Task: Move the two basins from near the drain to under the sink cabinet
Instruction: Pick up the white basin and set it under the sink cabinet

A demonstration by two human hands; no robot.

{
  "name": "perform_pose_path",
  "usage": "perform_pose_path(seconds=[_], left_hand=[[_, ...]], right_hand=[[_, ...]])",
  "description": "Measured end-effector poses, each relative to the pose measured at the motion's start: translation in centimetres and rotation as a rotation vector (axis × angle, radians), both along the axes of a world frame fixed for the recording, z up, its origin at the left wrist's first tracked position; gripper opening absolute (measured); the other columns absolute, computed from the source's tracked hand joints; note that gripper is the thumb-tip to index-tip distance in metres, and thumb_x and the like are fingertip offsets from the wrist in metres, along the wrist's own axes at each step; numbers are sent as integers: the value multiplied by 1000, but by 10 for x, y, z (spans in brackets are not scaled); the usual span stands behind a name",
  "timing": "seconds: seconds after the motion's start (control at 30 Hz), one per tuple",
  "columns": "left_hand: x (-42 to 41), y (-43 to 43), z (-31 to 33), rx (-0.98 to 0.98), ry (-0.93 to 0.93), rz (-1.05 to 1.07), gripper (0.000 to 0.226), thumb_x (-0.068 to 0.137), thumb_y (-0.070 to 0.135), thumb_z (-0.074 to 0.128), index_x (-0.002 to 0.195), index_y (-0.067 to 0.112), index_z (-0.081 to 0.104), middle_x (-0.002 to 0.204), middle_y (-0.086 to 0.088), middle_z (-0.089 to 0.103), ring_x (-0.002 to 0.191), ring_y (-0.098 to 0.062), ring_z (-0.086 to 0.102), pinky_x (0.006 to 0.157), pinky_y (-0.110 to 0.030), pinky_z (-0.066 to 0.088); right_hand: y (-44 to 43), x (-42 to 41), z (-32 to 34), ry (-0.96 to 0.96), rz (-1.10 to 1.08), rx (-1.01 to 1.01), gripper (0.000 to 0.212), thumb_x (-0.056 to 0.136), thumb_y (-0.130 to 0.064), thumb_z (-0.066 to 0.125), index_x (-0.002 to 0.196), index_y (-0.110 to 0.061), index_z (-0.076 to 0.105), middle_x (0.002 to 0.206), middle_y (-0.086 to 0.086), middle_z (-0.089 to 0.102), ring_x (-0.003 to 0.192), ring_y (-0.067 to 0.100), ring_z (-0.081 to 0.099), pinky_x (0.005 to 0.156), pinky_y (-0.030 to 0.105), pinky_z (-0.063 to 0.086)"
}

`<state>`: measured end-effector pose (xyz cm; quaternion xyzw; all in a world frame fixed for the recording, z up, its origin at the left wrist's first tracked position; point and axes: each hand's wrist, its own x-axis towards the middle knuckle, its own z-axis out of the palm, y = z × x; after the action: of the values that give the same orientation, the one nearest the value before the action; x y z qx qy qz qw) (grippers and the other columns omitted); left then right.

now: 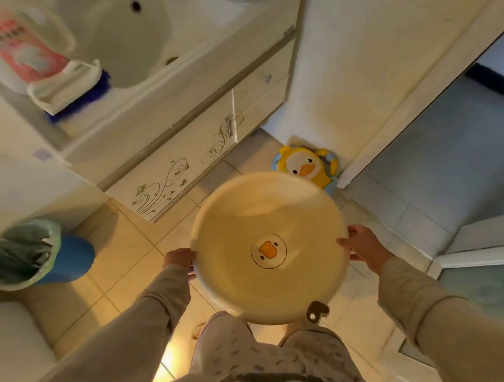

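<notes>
Here one basin (269, 247), left hand (179, 258) and right hand (362, 246) gripping its rim.

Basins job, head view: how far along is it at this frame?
Done: nothing looks stowed; no basin shows on the floor by the sink cabinet, whose doors are shut. In hand: a cream basin with a duck print is held level over the tiled floor, left hand and right hand on opposite rims. Left: set it under the cabinet. Whether a second basin is nested beneath cannot be told.
</notes>
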<state>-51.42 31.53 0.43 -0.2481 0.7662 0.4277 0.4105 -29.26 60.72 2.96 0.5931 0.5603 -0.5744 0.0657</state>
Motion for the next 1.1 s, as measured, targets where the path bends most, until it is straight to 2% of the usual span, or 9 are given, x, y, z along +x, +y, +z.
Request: perform_pose_path(seconds=[0.1,0.17,0.23,0.33,0.43,0.67,0.87,0.97,1.1], left_hand=[[13,22,-3,-49,19,95,35,87,4,54,120,-5,60,100,-22,61,77,-30,56,73,-41,54],[19,32,-9,-67,36,149,35,86,8,55,119,-3,62,109,-26,66,84,-34,62,90,-48,53],[25,40,-14,-84,45,207,33,85,9,55,115,-2,64,117,-28,65,97,-39,65,96,-50,50],[30,49,-17,-104,17,273,34,83,8,55,114,-2,65,120,-27,65,105,-42,64,97,-49,50],[30,55,-15,-94,-29,350,35,82,6,53,113,-5,64,121,-28,64,100,-40,65,95,-50,51],[14,54,-21,-64,-91,442,35,85,3,56,120,-2,60,124,-27,62,95,-35,61,95,-51,50],[-6,47,-36,-74,-115,495,39,88,5,53,126,0,57,128,-26,59,103,-40,61,98,-52,48],[-7,45,-44,-79,-127,554,40,88,5,52,128,2,56,128,-26,59,91,-34,56,98,-52,48],[-3,47,-62,-92,-159,643,42,85,-2,53,126,4,58,129,-23,59,108,-40,60,95,-48,50]], right_hand=[[44,-20,3,-12,117,-5,47,85,-2,61,130,1,48,131,20,55,116,37,56,82,41,50],[68,-34,4,-14,194,-13,46,85,-2,60,129,2,49,130,21,56,112,36,57,84,43,51],[87,-49,5,-19,284,-10,41,85,-1,59,125,4,53,125,24,59,108,36,58,85,45,52],[105,-68,3,-24,360,-16,40,86,0,58,125,4,53,119,21,60,104,33,58,80,41,50],[115,-87,-3,-35,418,-29,38,86,-2,59,123,1,54,123,22,60,99,29,56,75,38,51],[116,-128,-14,-101,473,-7,34,85,-2,60,118,2,56,122,24,60,111,40,58,86,46,52],[114,-161,-31,-126,509,-49,38,83,-1,62,120,2,52,124,24,58,98,32,57,61,34,50],[116,-176,-47,-170,540,-73,48,83,1,63,128,3,46,130,22,55,114,40,56,72,42,52],[119,-198,-77,-231,623,-127,44,85,6,57,128,3,47,132,24,54,112,40,55,81,45,49]])
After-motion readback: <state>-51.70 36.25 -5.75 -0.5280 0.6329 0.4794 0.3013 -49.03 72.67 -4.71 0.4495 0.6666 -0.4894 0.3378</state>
